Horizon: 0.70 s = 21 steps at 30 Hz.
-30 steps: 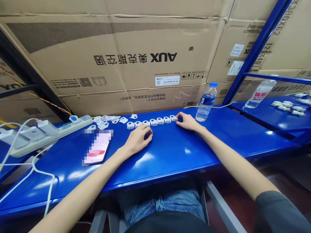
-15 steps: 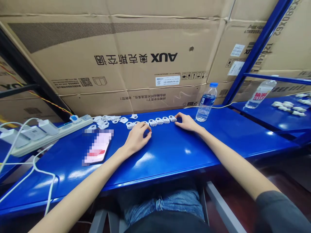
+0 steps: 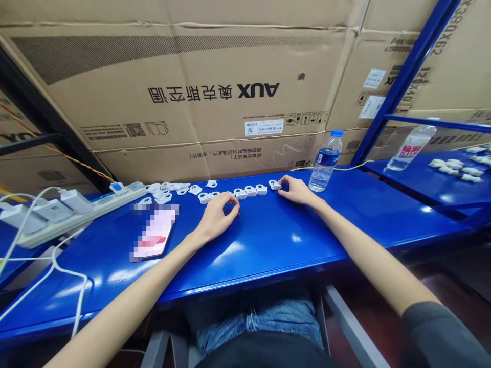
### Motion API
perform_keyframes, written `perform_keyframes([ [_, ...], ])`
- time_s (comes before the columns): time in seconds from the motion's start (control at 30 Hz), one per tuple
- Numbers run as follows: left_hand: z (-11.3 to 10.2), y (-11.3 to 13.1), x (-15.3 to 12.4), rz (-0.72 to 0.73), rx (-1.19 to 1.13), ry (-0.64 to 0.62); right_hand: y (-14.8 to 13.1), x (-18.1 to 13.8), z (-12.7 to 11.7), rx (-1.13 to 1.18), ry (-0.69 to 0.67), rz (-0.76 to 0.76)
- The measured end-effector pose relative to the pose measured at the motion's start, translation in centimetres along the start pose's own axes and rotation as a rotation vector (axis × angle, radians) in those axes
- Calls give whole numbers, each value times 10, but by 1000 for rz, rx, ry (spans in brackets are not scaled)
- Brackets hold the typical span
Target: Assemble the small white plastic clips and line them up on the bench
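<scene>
Several clips (image 3: 245, 192) line the surface (image 3: 268, 240) between the fingers (image 3: 287, 183). The right hand (image 3: 297, 191) pinches the end clip (image 3: 274, 185); the left hand (image 3: 217, 217) curls, grip unclear. Light, stiff plastic, I'd guess: pinch its sides.

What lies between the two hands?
Head view: a row of small white plastic pieces on the blue bench, between the left hand and the right hand.

Bright overhead light, glare patches on the glossy blue table (image 3: 268, 240), soft shadows, sharp focus, wide-angle bending at edges, phone (image 3: 153, 232) pixelated.
</scene>
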State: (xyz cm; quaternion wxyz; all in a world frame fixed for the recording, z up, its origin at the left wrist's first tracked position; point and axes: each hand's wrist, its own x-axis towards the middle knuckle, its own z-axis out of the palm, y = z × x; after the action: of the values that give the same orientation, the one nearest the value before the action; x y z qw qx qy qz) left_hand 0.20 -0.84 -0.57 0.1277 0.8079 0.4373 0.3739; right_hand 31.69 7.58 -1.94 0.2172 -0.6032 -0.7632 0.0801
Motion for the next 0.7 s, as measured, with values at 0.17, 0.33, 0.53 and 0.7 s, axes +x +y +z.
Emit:
perform_keyframes([
  [0.17, -2, 4, 0, -132, -168, 51, 1, 0, -2, -32, -45, 26],
  [0.33, -3, 5, 1, -172, -255, 103, -1, -1, -4, -47, -71, 17],
  [0.53, 0, -1, 1, -166, -220, 125, -10, -4, 1, -14, 39, -94],
  [0.7, 1, 0, 0, -163, -192, 132, -17, -8, 7, -62, -7, -121],
])
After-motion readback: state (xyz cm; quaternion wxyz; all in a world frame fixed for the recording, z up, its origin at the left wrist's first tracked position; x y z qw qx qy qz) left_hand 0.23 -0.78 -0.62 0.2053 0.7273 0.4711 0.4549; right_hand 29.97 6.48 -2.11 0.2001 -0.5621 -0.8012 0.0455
